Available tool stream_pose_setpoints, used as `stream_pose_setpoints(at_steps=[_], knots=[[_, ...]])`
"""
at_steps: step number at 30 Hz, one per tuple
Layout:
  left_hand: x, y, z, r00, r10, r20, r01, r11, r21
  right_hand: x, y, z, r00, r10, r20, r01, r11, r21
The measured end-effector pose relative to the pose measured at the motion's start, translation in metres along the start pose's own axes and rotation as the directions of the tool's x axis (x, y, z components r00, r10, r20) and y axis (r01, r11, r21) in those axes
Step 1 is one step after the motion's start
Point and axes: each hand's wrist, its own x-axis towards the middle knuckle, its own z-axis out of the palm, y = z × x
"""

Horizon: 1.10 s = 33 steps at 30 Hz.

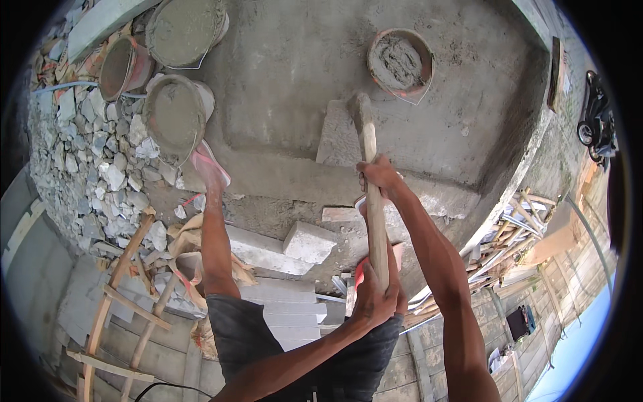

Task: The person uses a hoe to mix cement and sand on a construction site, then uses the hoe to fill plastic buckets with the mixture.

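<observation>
i look straight down from a head camera at a building site, moving left to right. at far left is a heap of pale broken stones (100, 167), with a rough wooden frame (120, 295) lying below it on grey blocks. above the stones stand three buckets: a reddish one (120, 67) on its side, a large grey bucket (184, 30) filled with wet mix at the top, and another mortar-caked bucket (175, 117) just below it. my bare left leg reaches forward, its foot in a pink sandal (211, 167) set on the edge of a wet cement slab (288, 67). near the middle, a loose grey block (309, 241) rests on the steps beside the slab.

my left hand (375, 295), lower in the picture, is wrapped tightly around the lower end of a long wooden handle (375, 214). my right hand (380, 175) is clenched on the same handle higher up, nearer the tool's head. the handle runs up the picture to a cement-crusted blade (341, 134) that lies flat on the slab's fresh surface. beyond it, top right of centre, sits a round orange-rimmed bucket (400, 63) holding lumpy mortar. at far right, below the slab's edge, are stacked timber offcuts (516, 221) and a parked motorbike (596, 120).
</observation>
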Motion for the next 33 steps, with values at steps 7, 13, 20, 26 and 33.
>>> stream_pose_setpoints(at_steps=[7,13,20,26,33], knots=[[-0.07,0.025,-0.009,0.985,0.115,0.126,-0.127,0.987,0.097,-0.126,-0.064,-0.033,0.977,-0.135,-0.166,0.175,0.95,0.257],[0.014,-0.025,-0.072,0.926,0.305,0.223,-0.375,0.813,0.444,-0.166,-0.084,-0.031,0.774,-0.36,-0.521,0.569,0.756,0.323],[0.248,-0.059,-0.168,0.869,0.478,0.126,-0.41,0.555,0.724,0.009,-0.069,-0.017,0.796,-0.18,-0.578,0.559,0.586,0.586],[0.261,-0.047,-0.186,0.949,0.244,0.202,-0.315,0.648,0.693,0.033,-0.058,-0.01,0.753,-0.196,-0.628,0.595,0.612,0.521],[0.183,-0.089,-0.188,0.976,0.204,0.073,-0.191,0.654,0.732,-0.02,-0.03,0.025,0.862,-0.14,-0.486,0.439,0.684,0.582]])
